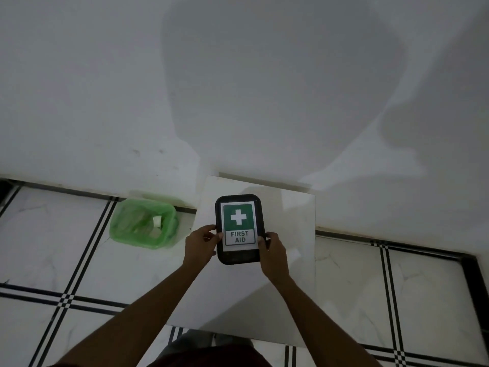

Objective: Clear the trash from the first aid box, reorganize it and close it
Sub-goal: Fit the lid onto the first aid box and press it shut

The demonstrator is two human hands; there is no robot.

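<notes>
The first aid box sits lid-up on a loose white tile slab on the floor, its long axis running straight away from the person, near short end toward them and far end toward the wall. It lies dead centre between both grips, so neither hand is really nearer; each one is on its own long side, down toward the near end.

Looks-wise it's a dark, rounded-corner rectangular container with a white sheet on the lid: green panel, white cross, "FIRST AID" printed underneath. The lid seems to be seated on the base, though whether it's fully snapped down can't be told from this angle.

The left hand is curled around the left edge with the thumb lying over the lid's rim, touching the label's corner. The right hand mirrors it on the right edge, fingers wrapped on the side and thumb up on the rim. So both grips are partly closed on the box, pinching it from the sides rather than fully fisted.

Going outward: a green plastic bin stands to the left of the slab, near but apart from the box, with some pale scraps inside that look like the cleared trash. By that reading the job looks close to done, probably just pressing the lid home.
</notes>
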